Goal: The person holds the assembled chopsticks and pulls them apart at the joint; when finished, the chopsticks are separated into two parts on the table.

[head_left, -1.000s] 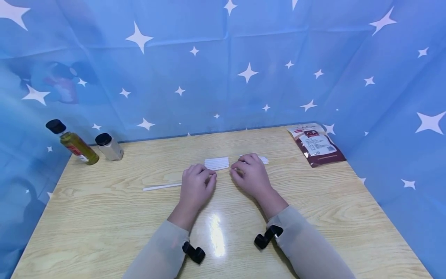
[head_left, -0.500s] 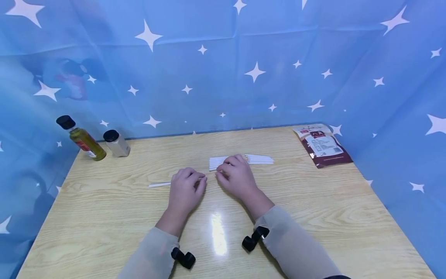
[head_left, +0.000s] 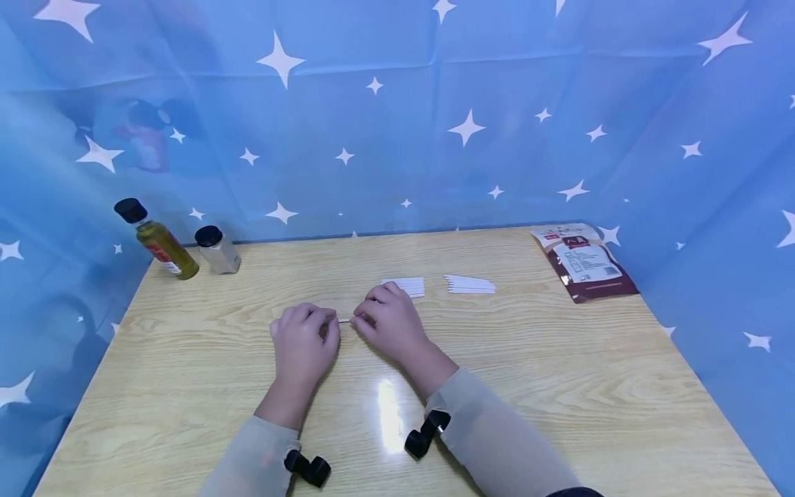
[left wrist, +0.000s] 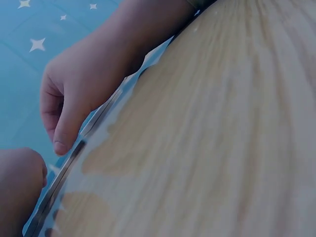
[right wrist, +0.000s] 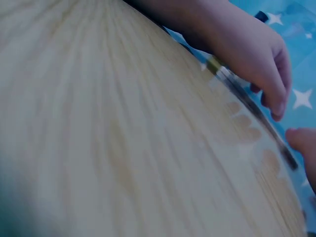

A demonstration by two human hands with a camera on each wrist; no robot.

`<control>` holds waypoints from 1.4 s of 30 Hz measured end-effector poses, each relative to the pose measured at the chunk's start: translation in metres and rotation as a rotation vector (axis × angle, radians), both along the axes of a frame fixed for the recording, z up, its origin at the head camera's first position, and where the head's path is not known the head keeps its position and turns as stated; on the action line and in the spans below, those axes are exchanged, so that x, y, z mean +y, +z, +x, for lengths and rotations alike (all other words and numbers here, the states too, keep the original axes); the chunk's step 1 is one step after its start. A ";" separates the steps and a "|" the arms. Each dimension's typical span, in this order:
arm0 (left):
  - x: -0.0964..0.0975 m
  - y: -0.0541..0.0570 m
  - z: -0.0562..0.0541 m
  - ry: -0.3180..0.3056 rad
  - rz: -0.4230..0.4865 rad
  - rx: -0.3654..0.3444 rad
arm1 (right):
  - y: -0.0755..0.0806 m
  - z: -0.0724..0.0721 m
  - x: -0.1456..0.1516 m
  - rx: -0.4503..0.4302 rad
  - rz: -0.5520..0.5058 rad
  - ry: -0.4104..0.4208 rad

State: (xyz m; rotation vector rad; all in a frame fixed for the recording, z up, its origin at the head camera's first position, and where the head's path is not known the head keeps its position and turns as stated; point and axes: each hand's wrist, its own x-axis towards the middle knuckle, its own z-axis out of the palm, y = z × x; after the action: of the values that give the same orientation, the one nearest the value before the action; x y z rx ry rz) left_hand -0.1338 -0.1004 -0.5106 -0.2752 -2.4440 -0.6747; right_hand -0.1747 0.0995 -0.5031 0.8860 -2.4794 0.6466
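Observation:
A white stick [head_left: 344,320] shows between my two hands, most of it covered by them. My left hand [head_left: 304,342] pinches it near the table, thumb against curled fingers. At its right end, the fingertips of my right hand [head_left: 390,321] pinch it as well. In the left wrist view my right hand [left wrist: 84,84] points down just above the tabletop; in the right wrist view my left hand [right wrist: 252,54] does likewise. Behind my right hand lies a row of short white sticks [head_left: 411,286], partly hidden. A second row of short white sticks [head_left: 470,284] lies farther right.
On the wooden table [head_left: 528,386], an oil bottle [head_left: 166,248] and a black-lidded jar [head_left: 220,255] stand at the back left. A brown-and-white packet [head_left: 586,266] lies at the back right. A blue starry curtain [head_left: 373,152] hangs behind.
Both hands have moved left, away from the rows of short sticks. My left hand now covers the long stick's left part, and both stick rows have come into fuller view. The head view has shifted slightly.

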 end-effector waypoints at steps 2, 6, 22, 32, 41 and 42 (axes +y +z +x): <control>-0.006 0.001 0.002 0.023 -0.003 -0.020 | 0.001 0.001 -0.004 -0.022 0.022 -0.002; -0.016 0.001 0.004 0.047 -0.001 -0.045 | 0.000 0.003 -0.007 -0.055 0.062 -0.036; -0.026 0.001 0.005 0.106 0.032 -0.121 | 0.003 0.005 -0.014 -0.213 0.120 -0.124; -0.026 0.000 0.004 0.140 0.008 -0.123 | 0.005 0.005 -0.014 -0.202 0.126 -0.136; -0.025 0.000 0.003 0.125 -0.007 -0.102 | 0.006 0.005 -0.014 -0.222 0.068 -0.121; -0.025 0.000 0.003 0.124 -0.013 -0.101 | 0.006 0.005 -0.014 -0.217 0.059 -0.120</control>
State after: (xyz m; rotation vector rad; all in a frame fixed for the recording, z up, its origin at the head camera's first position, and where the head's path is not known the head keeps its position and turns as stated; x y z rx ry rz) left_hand -0.1304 -0.1252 -0.5107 -0.0962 -2.5380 -0.6328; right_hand -0.1694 0.0855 -0.4968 0.7144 -2.7330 0.6622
